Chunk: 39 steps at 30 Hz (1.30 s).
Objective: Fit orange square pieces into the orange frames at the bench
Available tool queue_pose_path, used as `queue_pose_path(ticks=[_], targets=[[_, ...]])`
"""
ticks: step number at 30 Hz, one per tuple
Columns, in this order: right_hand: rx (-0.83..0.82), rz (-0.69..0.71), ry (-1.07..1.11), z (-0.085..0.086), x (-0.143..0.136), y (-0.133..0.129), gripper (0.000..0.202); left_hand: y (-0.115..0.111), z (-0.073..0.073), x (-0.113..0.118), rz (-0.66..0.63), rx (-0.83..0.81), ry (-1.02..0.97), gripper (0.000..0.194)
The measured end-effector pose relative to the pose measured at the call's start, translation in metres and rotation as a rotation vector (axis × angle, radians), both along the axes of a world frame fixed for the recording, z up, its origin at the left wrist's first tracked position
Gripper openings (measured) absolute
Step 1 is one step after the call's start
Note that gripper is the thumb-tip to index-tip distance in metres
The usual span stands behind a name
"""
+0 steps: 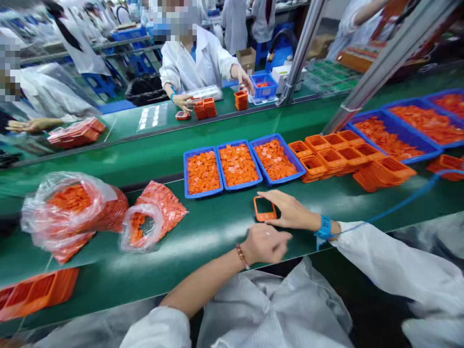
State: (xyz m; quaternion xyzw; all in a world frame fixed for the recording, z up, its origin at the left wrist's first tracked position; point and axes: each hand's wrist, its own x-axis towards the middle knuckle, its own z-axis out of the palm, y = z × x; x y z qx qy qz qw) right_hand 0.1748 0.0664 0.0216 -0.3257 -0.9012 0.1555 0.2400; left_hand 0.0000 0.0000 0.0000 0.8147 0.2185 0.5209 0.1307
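An orange plastic frame [266, 217] with rounded corners and a large rectangular opening lies on the green table in front of me. My right hand [290, 209], with a blue wrist strap [325, 229], grips it from the right, fingers at the top edge and thumb at the bottom. Close below the frame is my left hand [266, 242], its fingers curled in and slightly blurred; whatever they may pinch is hidden. Just beyond the frame, three blue trays [204, 195] hold many small orange parts.
Stacks of orange frames [328, 162] stand to the right, near bigger blue trays [415, 158]. On the left are plastic bags of orange parts [161, 205] and more stacked frames [39, 292]. A blue cord [406, 199] runs rightward. Across the line, a co-worker [195, 63] handles orange frames.
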Motion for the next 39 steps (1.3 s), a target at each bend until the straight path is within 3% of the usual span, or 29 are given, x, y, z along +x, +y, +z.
queue_pose_path(ticks=[2, 5, 8, 10, 12, 20, 26, 32, 35, 39], targets=[[0.038, -0.018, 0.061, 0.004, -0.004, -0.003, 0.079, 0.010, -0.003, -0.021, 0.203, -0.141, -0.034, 0.017], [0.138, -0.039, 0.169, 0.015, -0.011, -0.006, 0.077, 0.023, -0.005, -0.039, 0.314, -0.409, -0.125, 0.028], [0.247, -0.050, 0.252, 0.028, -0.018, -0.005, 0.074, 0.033, 0.000, -0.039, 0.134, -0.761, -0.234, 0.047], [0.282, -0.052, 0.237, 0.036, -0.021, -0.002, 0.071, 0.038, 0.006, -0.032, 0.002, -0.933, -0.252, 0.039], [0.301, -0.065, 0.171, 0.041, -0.022, 0.002, 0.066, 0.043, 0.011, -0.025, -0.007, -1.014, -0.262, 0.035], [0.609, -0.172, -0.137, 0.037, -0.012, -0.011, 0.016, 0.046, 0.009, -0.010, 0.032, -1.013, -0.253, 0.041], [0.732, -0.145, -0.220, 0.032, 0.006, -0.031, 0.026, 0.042, 0.004, 0.004, -0.047, -1.005, -0.184, 0.046], [0.660, -0.118, -0.273, 0.034, 0.051, -0.024, 0.030, 0.043, -0.007, 0.012, -0.126, -1.044, -0.091, 0.043], [0.597, -0.217, -0.262, 0.037, 0.085, -0.003, 0.027, 0.043, -0.013, 0.010, -0.122, -1.070, -0.010, 0.038], [0.376, -0.388, -0.346, 0.040, 0.125, 0.029, 0.026, 0.042, -0.015, 0.009, -0.124, -1.032, 0.089, 0.034]])
